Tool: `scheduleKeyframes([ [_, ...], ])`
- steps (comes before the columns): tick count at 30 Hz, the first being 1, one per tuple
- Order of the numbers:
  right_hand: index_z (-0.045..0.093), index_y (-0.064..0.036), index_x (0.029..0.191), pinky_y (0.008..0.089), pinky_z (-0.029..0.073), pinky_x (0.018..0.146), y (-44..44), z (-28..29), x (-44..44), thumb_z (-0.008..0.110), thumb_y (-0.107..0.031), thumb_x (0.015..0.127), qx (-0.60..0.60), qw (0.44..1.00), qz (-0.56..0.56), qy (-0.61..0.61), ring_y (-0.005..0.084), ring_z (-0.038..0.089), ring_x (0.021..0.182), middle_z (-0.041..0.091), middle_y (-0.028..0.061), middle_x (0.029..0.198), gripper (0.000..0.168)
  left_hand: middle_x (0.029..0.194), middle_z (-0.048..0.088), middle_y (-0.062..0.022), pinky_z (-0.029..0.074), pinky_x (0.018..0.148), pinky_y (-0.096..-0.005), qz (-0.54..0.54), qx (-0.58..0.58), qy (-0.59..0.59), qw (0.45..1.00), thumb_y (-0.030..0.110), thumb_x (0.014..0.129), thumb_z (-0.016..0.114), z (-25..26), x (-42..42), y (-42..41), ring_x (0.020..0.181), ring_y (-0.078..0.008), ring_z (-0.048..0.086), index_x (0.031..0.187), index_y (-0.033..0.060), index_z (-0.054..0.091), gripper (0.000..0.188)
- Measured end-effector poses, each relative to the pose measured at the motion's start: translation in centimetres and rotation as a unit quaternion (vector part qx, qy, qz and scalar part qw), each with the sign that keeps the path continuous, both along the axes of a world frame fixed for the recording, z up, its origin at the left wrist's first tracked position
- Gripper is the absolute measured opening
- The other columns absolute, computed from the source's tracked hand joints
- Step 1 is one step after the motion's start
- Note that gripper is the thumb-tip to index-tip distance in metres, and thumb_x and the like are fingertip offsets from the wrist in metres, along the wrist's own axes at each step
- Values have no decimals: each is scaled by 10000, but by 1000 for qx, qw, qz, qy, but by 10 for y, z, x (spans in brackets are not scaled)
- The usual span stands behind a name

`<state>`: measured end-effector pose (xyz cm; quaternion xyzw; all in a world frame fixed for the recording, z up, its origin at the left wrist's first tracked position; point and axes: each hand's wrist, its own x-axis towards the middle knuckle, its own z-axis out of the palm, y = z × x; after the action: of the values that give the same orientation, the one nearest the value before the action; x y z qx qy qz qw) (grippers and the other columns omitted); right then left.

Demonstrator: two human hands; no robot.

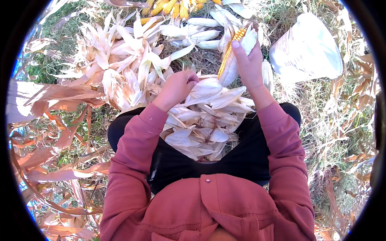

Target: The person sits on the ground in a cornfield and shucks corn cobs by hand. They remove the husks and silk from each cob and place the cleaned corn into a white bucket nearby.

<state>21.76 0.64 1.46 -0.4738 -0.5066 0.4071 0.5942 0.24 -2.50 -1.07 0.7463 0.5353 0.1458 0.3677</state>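
My right hand [249, 64] grips a partly husked ear of corn [226, 60], its thumb against the yellow kernels and pale husk around the ear's side and lower end. My left hand [179, 87] hovers over the husks left of that ear, fingers curled in; whether it pinches anything is hidden. Loose dry corn husks [208, 120] lie heaped between my legs. A larger pile of peeled husks [120, 57] spreads to the left. Beyond my hands lie several ears still in their husks [205, 35], and past them several bare yellow ears [169, 7].
A white plastic bucket [306, 51] lies tilted on the grass at the upper right, bearing writing. Dry corn stalks and leaves [60, 99] reach in from the left. Dry grass [319, 138] and more corn leaves cover the ground on the right.
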Motion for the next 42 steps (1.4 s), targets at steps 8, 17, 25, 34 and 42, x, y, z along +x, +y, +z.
scheduleKeyframes([
  [8, 436, 50, 1103, 257, 441, 786, 0, 0, 7, 687, -296, 783, 51, 998, -40, 19, 118, 538, 864, 576, 90, 980, 535, 878, 606, -132, 475, 714, -370, 4, 180, 13, 984, 19, 745, 610, -26, 14, -15, 812, -311, 589, 902, 16, 619, 158],
  [17, 434, 46, 1089, 258, 452, 750, -7, 1, 5, 706, -317, 765, 70, 995, -76, 1, 123, 546, 813, 584, 84, 922, 557, 996, 576, -137, 456, 791, -391, -12, 232, 13, 973, 22, 726, 621, -26, 29, -30, 934, -326, 550, 994, 27, 579, 271],
  [25, 436, 47, 1092, 280, 452, 760, -7, -6, -7, 698, -368, 753, -2, 999, 30, -21, 142, 541, 841, 572, 107, 952, 596, 1081, 534, -138, 423, 878, -354, 48, 237, -81, 967, 149, 787, 660, -10, 40, -19, 1010, -284, 538, 1191, 19, 460, 469],
  [34, 400, 34, 1258, 303, 398, 888, -16, -18, -25, 434, -272, 944, 13, 989, 138, -47, 190, 517, 1006, 551, 134, 1092, 440, 1151, 516, -104, 438, 882, -290, 84, -134, -412, 898, 199, 770, 725, -18, 54, -9, 1031, -153, 520, 1237, -19, 365, 629],
  [42, 382, 35, 1293, 310, 364, 946, -14, -26, -28, 349, -294, 976, -31, 993, 110, -14, 218, 491, 1095, 514, 166, 1189, 459, 1151, 517, -98, 435, 896, -287, 134, -167, -454, 865, 163, 769, 719, -22, 56, -11, 1046, -148, 517, 1233, -4, 362, 609],
])
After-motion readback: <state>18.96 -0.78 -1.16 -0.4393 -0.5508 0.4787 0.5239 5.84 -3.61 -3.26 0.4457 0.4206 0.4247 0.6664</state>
